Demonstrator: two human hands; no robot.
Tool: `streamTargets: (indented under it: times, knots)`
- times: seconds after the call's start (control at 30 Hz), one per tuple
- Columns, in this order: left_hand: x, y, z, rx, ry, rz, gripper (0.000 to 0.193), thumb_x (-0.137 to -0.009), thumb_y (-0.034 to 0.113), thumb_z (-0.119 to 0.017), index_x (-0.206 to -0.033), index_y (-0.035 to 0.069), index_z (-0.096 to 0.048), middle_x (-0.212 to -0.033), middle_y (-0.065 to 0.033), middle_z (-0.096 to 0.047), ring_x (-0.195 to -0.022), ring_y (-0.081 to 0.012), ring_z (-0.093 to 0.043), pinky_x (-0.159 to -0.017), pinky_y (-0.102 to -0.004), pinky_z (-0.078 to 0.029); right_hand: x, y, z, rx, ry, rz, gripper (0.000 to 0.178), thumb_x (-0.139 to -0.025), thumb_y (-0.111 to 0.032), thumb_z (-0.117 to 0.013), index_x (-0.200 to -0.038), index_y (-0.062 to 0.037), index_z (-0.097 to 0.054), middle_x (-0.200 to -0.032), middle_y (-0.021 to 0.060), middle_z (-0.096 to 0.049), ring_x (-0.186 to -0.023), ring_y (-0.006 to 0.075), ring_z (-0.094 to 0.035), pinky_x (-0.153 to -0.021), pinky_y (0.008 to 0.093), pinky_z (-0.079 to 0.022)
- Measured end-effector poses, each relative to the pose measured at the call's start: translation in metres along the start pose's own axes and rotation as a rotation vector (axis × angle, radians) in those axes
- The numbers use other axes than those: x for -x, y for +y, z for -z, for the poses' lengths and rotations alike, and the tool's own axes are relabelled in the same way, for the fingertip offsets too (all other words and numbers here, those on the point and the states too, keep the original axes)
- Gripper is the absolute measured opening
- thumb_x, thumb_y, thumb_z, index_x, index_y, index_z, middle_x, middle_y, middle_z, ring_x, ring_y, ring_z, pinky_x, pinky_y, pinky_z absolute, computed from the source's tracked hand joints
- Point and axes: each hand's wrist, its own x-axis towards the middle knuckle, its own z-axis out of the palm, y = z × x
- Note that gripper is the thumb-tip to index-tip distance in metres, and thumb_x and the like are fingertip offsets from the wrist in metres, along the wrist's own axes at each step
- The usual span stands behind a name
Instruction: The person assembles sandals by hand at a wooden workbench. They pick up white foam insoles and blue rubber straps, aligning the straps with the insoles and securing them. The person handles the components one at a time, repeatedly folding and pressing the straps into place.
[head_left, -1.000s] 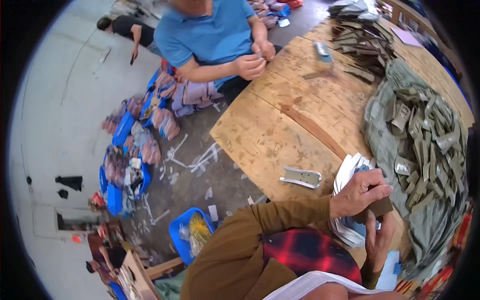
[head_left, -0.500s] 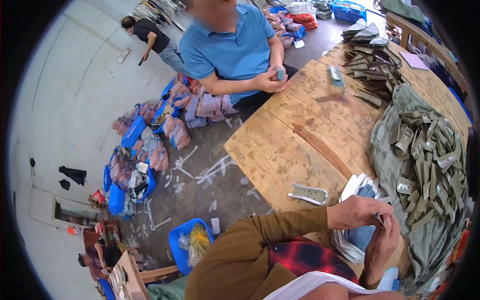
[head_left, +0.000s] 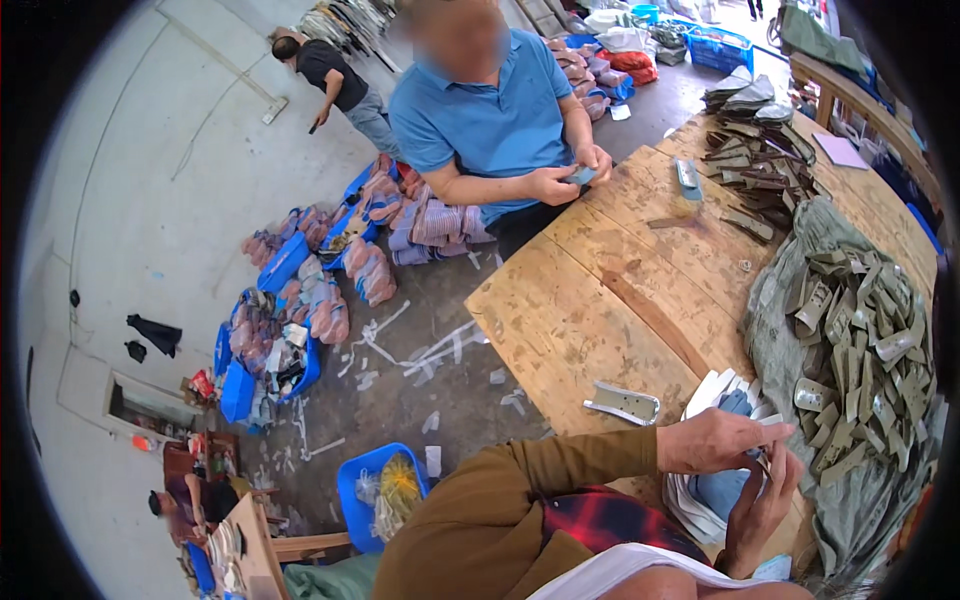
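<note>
Both hands meet over the table's near right corner, fingertips pinched together. My left hand (head_left: 708, 440) comes across from the left in a brown sleeve, and my right hand (head_left: 762, 510) faces it from below. Between their fingertips is a small thin grey piece (head_left: 757, 453), mostly covered by the fingers. Directly under the hands lies a stack of white curved pieces (head_left: 690, 510) with blue-grey cloth pieces (head_left: 718, 492) on top. Left of the stack, on the wooden table (head_left: 560, 300), rests a silvery trough-shaped piece (head_left: 622, 402) with small holes.
A heap of olive curved pieces (head_left: 860, 350) covers a grey-green sack (head_left: 770, 300) at right; more dark pieces (head_left: 750, 165) lie beyond. Across the table, a person in a blue shirt (head_left: 490, 120) handles a small blue-grey piece. A blue bin (head_left: 360, 500) and several bundles (head_left: 370, 270) stand on the floor.
My fingers have shifted slightly around the small piece, and a pale edge now shows by my left fingertips. The person opposite has moved their hands apart along their piece. My view has shifted slightly.
</note>
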Motion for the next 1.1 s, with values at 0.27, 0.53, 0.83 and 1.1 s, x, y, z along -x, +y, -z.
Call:
streamTargets:
  times: [0.27,0.53,0.83,1.1]
  knots:
    - [0.011,0.001,0.003,-0.046,0.206,-0.103,0.054,-0.079,0.002,-0.073,-0.129,0.005,-0.054,-0.122,-0.0167,-0.064,-0.108,-0.0317,-0.066,-0.089,-0.0397,-0.055,-0.001,-0.017,0.003,-0.415,0.203,-0.355,0.055,-0.091,0.005,-0.054,-0.144,0.0039,-0.04,-0.103,0.0122,-0.057,-0.093,0.0211,-0.057,-0.088,0.036,-0.047]
    - [0.016,-0.006,0.021,0.15,0.279,-0.209,0.035,-0.085,0.003,-0.07,-0.118,0.003,-0.059,-0.133,-0.0258,-0.054,-0.123,-0.0413,-0.056,-0.102,-0.0493,-0.048,0.01,0.005,0.026,-0.357,0.163,-0.4,0.023,-0.092,-0.001,-0.059,-0.114,0.0009,-0.064,-0.094,0.0107,-0.062,-0.083,0.0188,-0.061,-0.076,0.0294,-0.048]
    - [0.019,0.003,0.004,0.335,0.229,-0.18,0.03,-0.085,-0.005,-0.067,-0.112,0.0,-0.053,-0.129,-0.026,-0.049,-0.12,-0.045,-0.056,-0.1,-0.0553,-0.051,0.02,0.017,0.041,-0.529,0.138,-0.512,0.016,-0.093,-0.005,-0.057,-0.102,0.0042,-0.066,-0.088,0.0085,-0.064,-0.074,0.0157,-0.061,-0.066,0.0276,-0.048]
    - [0.024,0.017,0.008,0.406,0.168,-0.119,0.029,-0.082,-0.007,-0.068,-0.108,-0.004,-0.055,-0.127,-0.0281,-0.05,-0.117,-0.0479,-0.057,-0.098,-0.0585,-0.051,0.025,0.011,0.005,-1.407,-0.255,-0.956,0.039,-0.103,-0.034,-0.052,-0.108,0.0024,-0.067,-0.099,0.008,-0.069,-0.084,0.0121,-0.065,-0.077,0.0266,-0.052]
